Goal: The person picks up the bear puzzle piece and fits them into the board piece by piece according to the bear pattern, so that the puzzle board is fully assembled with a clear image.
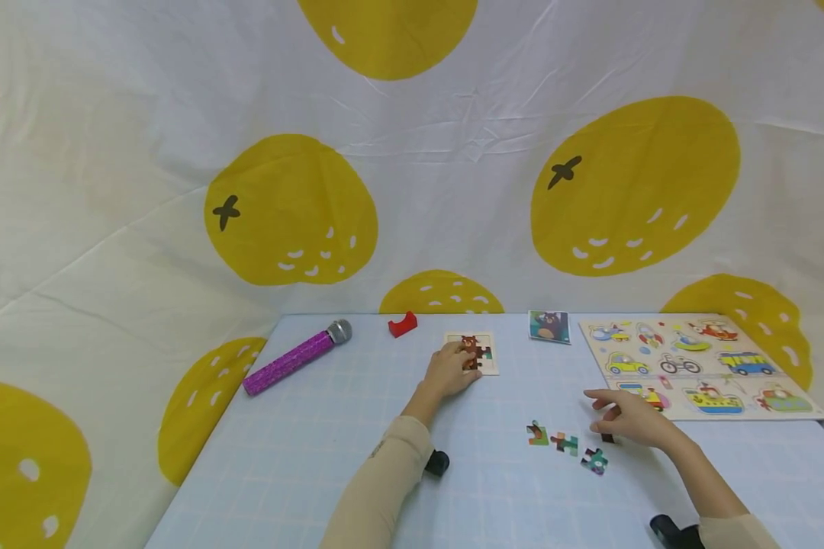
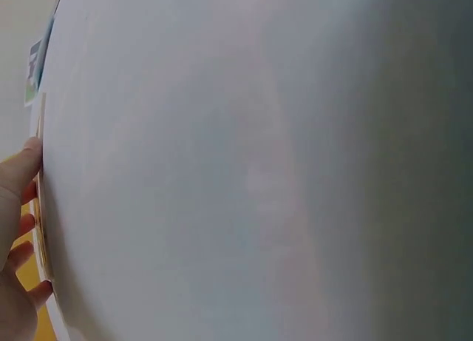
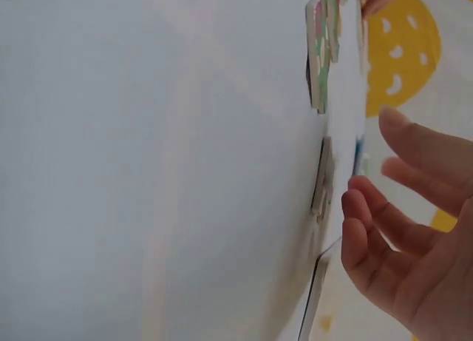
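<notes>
My left hand rests on a small square puzzle board with a brown bear picture partly filled in. In the left wrist view its spread fingers touch the board, and they hide part of the picture in the head view. My right hand hovers over the table with loosely bent fingers and holds nothing. Below it lies a dark puzzle piece, partly hidden. Just left of that hand lie a green-and-brown piece, a brown-and-teal piece and a green piece.
A purple glittery microphone lies at the left. Along the back are a red curved object and a small bear picture card. A large vehicle puzzle board covers the right back of the light blue table.
</notes>
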`<act>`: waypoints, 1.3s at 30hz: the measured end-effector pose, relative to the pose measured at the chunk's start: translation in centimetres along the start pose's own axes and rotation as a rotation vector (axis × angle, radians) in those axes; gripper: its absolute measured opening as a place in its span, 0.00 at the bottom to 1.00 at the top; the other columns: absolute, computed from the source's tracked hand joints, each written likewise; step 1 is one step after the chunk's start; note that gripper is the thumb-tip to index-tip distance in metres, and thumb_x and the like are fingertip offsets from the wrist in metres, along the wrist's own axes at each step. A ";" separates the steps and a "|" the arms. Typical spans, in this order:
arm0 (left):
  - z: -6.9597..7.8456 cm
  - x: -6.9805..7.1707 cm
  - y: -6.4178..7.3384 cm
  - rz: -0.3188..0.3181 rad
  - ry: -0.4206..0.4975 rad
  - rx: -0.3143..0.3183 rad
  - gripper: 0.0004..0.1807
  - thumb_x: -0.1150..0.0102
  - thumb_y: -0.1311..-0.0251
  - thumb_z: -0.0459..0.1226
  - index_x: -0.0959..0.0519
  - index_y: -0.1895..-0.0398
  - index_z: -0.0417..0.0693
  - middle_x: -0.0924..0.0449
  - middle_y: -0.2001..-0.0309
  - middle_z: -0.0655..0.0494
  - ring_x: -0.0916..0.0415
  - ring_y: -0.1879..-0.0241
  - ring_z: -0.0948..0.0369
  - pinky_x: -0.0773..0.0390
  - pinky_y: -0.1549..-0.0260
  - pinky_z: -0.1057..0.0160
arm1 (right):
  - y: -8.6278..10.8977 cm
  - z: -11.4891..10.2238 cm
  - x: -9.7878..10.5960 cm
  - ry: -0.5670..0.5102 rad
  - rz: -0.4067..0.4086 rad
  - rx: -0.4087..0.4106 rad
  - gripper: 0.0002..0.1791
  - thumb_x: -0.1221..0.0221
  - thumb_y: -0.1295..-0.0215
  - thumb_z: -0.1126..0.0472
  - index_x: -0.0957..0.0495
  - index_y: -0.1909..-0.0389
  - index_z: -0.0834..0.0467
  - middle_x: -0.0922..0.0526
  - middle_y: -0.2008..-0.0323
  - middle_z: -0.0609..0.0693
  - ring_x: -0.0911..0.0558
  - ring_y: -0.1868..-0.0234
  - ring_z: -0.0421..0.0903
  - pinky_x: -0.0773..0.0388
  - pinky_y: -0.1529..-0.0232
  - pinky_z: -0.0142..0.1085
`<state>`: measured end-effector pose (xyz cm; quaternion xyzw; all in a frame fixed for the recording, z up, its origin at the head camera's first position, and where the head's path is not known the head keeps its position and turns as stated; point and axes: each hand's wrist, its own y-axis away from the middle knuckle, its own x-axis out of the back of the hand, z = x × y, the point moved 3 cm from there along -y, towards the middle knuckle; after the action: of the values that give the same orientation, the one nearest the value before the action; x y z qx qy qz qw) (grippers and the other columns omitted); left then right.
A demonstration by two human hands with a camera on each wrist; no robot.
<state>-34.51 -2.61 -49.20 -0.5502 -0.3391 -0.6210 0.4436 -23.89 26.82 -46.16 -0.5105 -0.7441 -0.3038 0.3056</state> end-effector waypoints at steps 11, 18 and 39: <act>-0.2 -0.5 0.4 0.026 0.074 -0.011 0.30 0.44 0.39 0.51 0.31 0.35 0.54 0.32 0.36 0.52 0.38 0.36 0.55 0.39 0.36 0.53 | 0.9 1.8 -0.7 0.097 0.035 -0.008 0.29 0.28 0.57 0.61 0.22 0.52 0.68 0.22 0.67 0.52 0.33 0.72 0.44 0.35 0.75 0.31; -1.1 -0.7 0.3 0.055 0.300 0.080 0.41 0.37 0.43 0.49 0.43 0.29 0.49 0.50 0.29 0.42 0.53 0.29 0.48 0.46 0.33 0.50 | 0.7 1.7 -0.5 0.095 0.046 -0.009 0.21 0.30 0.54 0.63 0.19 0.58 0.68 0.20 0.66 0.52 0.31 0.70 0.44 0.31 0.72 0.31; -3.2 -0.1 1.0 0.050 0.347 0.169 0.41 0.37 0.45 0.52 0.33 0.38 0.30 0.36 0.35 0.39 0.41 0.34 0.47 0.40 0.35 0.53 | -0.8 -2.7 2.0 -0.298 0.311 0.273 0.25 0.38 0.40 0.67 0.30 0.43 0.72 0.23 0.53 0.68 0.21 0.63 0.38 0.22 0.63 0.23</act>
<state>-34.78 -5.87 -49.86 -0.4039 -0.2950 -0.6645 0.5552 -24.87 25.68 -43.06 -0.6120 -0.7275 -0.0712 0.3018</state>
